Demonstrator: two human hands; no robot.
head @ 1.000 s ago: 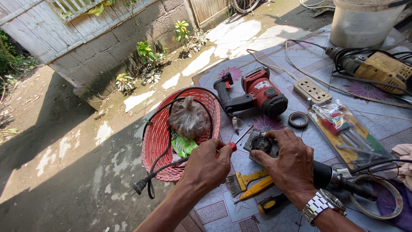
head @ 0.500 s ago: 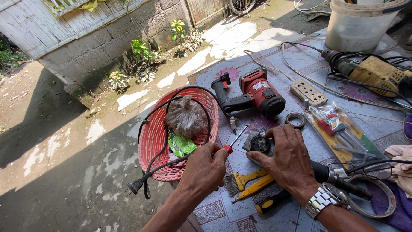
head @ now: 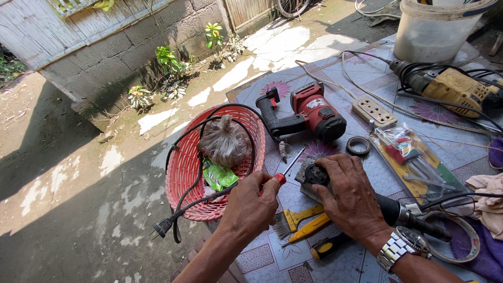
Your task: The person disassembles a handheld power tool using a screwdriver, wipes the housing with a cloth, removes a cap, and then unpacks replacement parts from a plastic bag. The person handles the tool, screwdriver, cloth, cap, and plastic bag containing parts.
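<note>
My left hand [head: 251, 203] grips a red-handled screwdriver [head: 289, 166], its shaft pointing up and right toward the head of a small power tool. My right hand [head: 352, 196], with a metal wristwatch, presses down on that tool, a grey-headed black-bodied grinder [head: 316, 175] lying on the patterned table [head: 272, 257]. The grinder's black body runs right under my wrist toward its cable. Just below my hands lie a yellow-handled brush [head: 294, 217] and a yellow and black hand tool [head: 327, 247].
A red plastic basket [head: 183, 173] holds a tied plastic bag, a green packet and a black power cable. Behind lie a red and black power tool [head: 313, 112], a white socket strip [head: 372, 110], a yellow grinder [head: 457, 89], a white bucket [head: 435, 29], a tool blister pack and cloths.
My hands have stayed on the grinder and screwdriver; the screwdriver tip sits a little closer to the grinder head. The view has shifted slightly.
</note>
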